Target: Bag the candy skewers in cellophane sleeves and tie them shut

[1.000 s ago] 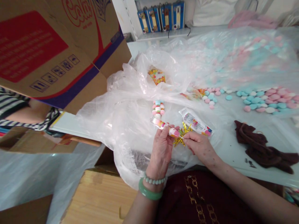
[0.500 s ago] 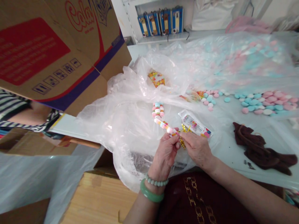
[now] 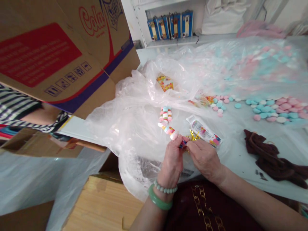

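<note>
A clear wrapper of pink, white, blue and orange candies (image 3: 166,118) lies on the plastic bag, its narrow lower end reaching my fingers. My left hand (image 3: 172,157), with a green bangle and beads at the wrist, pinches that end. Close on its right, my right hand (image 3: 204,157) is closed at the same spot, fingertips almost touching the left ones. A small dark blue and pink bit shows between them. Gold tinsel ties (image 3: 193,135) lie just beyond the right fingers, beside a printed clear packet (image 3: 204,130).
Loose pastel candies (image 3: 264,109) spill from a large clear bag (image 3: 231,64) at the right. A brown cloth (image 3: 269,154) lies near the right edge. A large cola carton (image 3: 96,64) stands at the left, partly hiding a person in striped clothing (image 3: 21,106).
The whole view has shifted slightly. My left fingers have closed further over the wrapper's end, and the dark blue bit now shows between my hands.
</note>
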`<state>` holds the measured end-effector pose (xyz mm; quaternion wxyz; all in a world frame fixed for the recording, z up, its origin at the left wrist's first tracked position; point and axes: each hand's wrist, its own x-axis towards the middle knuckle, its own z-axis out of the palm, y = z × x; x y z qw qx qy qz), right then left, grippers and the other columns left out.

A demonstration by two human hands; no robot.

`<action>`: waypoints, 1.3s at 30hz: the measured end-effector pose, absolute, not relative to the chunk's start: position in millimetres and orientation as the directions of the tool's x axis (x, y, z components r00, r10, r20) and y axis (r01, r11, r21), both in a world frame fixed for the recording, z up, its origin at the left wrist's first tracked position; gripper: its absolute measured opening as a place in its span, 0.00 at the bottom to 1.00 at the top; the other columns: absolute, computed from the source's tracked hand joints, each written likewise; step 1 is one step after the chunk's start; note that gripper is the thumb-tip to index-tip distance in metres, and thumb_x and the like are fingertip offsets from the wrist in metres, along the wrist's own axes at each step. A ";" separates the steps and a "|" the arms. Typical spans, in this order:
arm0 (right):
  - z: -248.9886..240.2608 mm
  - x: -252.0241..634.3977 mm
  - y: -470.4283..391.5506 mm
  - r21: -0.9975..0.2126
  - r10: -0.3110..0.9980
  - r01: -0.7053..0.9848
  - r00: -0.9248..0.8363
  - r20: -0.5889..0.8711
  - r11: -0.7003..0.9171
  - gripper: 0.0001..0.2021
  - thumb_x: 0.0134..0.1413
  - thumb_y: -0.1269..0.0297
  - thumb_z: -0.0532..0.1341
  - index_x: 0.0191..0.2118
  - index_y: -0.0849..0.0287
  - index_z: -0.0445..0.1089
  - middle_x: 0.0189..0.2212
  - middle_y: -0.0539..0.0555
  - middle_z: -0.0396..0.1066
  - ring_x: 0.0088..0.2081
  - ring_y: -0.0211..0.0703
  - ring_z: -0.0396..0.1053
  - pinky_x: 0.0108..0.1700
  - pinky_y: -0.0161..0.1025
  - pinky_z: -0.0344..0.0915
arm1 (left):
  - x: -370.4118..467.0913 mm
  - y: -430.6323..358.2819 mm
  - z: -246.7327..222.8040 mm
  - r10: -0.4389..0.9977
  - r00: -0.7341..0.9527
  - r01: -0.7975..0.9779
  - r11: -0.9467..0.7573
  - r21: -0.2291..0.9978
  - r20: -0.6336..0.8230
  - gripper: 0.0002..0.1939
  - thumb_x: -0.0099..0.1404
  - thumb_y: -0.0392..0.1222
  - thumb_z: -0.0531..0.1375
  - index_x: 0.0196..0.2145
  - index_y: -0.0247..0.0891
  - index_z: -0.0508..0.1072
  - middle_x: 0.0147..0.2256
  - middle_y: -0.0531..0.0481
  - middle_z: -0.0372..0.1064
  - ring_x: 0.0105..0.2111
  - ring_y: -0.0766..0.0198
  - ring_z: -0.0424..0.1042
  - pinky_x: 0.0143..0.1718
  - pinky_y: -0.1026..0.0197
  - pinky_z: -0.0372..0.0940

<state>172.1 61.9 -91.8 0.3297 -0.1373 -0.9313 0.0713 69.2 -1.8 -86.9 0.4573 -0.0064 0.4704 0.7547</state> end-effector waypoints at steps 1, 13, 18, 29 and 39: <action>-88.0 171.0 60.4 -0.205 0.310 0.234 -0.745 0.590 0.950 0.06 0.61 0.72 0.55 0.37 0.62 0.70 0.31 0.57 0.72 0.35 0.45 0.66 0.39 0.41 0.60 | 68.8 -0.2 -87.6 0.691 -0.580 -0.704 -0.158 0.693 -0.431 0.14 0.55 0.48 0.64 0.28 0.31 0.74 0.29 0.48 0.69 0.29 0.67 0.66 0.33 0.64 0.63; -69.3 140.1 77.9 -0.957 0.490 0.257 -0.823 -0.288 -0.132 0.11 0.55 0.61 0.54 0.30 0.60 0.70 0.21 0.51 0.65 0.23 0.39 0.61 0.27 0.37 0.58 | 64.9 -8.6 -67.9 0.803 -0.431 -0.793 -0.118 0.598 -0.413 0.22 0.51 0.45 0.69 0.43 0.37 0.75 0.33 0.49 0.71 0.34 0.65 0.69 0.39 0.63 0.64; -60.8 145.8 90.2 -0.910 0.379 0.199 -0.861 -0.339 -0.363 0.09 0.50 0.59 0.59 0.27 0.60 0.68 0.21 0.49 0.62 0.24 0.36 0.60 0.26 0.35 0.57 | 46.8 -18.8 -56.9 0.854 -0.458 -0.518 -0.029 0.855 -0.248 0.12 0.54 0.45 0.67 0.34 0.35 0.78 0.44 0.43 0.72 0.46 0.58 0.69 0.51 0.58 0.59; -33.8 111.0 104.9 -0.920 0.613 -0.138 -0.780 -0.126 -0.366 0.08 0.43 0.66 0.63 0.33 0.59 0.69 0.30 0.49 0.72 0.29 0.37 0.68 0.36 0.38 0.66 | 48.0 -6.4 -49.0 0.665 -0.652 -0.389 0.118 0.913 -0.364 0.13 0.53 0.49 0.65 0.25 0.35 0.73 0.17 0.55 0.62 0.11 0.75 0.51 0.13 0.66 0.43; -85.2 109.3 111.7 -0.400 0.193 0.135 -0.975 0.109 0.907 0.12 0.56 0.76 0.54 0.35 0.57 0.75 0.40 0.57 0.70 0.44 0.45 0.64 0.42 0.39 0.60 | 17.1 -27.1 -57.6 0.448 -0.810 -0.429 -0.012 0.903 -0.379 0.07 0.50 0.40 0.60 0.20 0.35 0.67 0.15 0.59 0.53 0.12 0.78 0.45 0.14 0.69 0.37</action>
